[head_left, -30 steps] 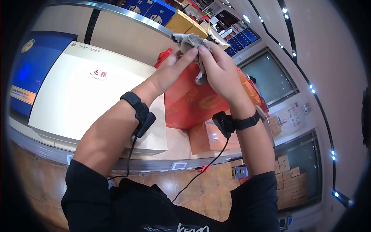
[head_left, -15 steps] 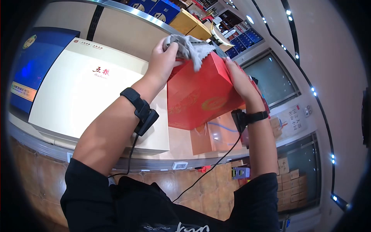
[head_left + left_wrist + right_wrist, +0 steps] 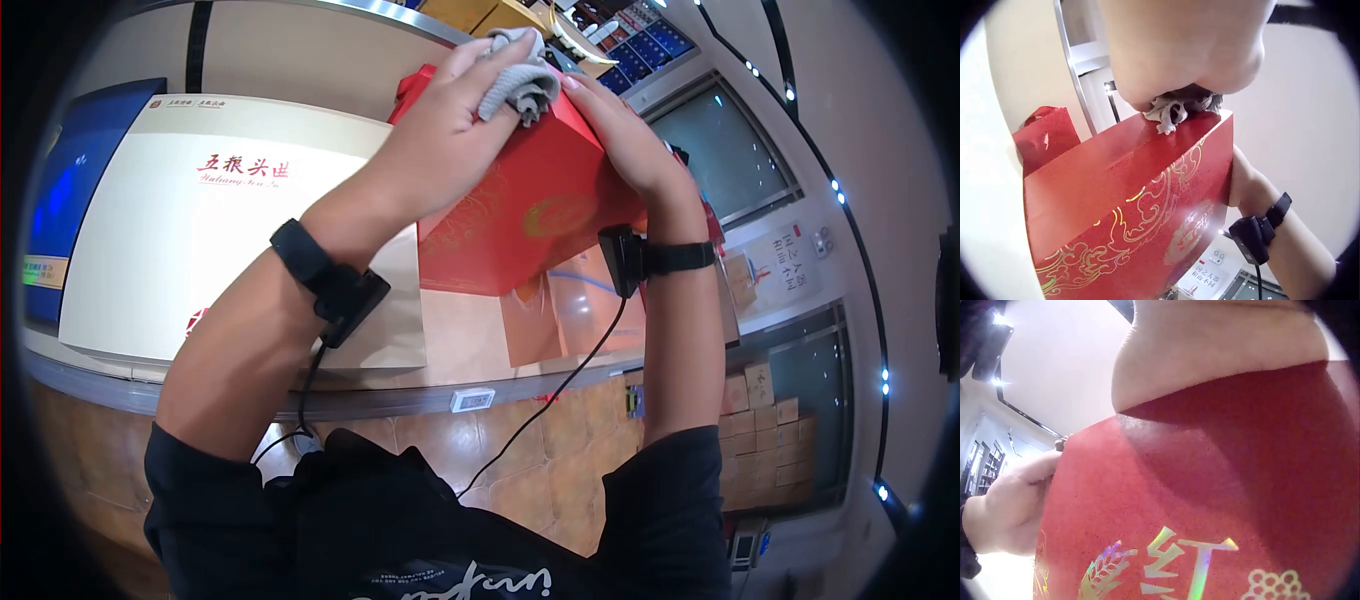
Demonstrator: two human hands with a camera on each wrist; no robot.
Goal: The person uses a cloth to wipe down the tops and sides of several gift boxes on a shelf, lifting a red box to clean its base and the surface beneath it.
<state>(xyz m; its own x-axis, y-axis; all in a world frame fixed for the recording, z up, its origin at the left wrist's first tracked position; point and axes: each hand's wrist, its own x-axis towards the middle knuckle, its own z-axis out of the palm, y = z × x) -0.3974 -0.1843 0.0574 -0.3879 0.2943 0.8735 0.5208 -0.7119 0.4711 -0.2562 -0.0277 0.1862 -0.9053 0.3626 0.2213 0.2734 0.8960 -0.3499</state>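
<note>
The red box (image 3: pixel 520 215), 1 only, bears gold scrollwork and characters. The left hand (image 3: pixel 455 120) clutches 1 grey cloth (image 3: pixel 515 75) on its top. The right hand (image 3: pixel 625 135) seems pressed flat to its side.

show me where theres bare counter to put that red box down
Bare counter shows in a narrow strip between the big cream box and the orange bag, in front of the red box. Everywhere else on it is crowded with boxes.
</note>
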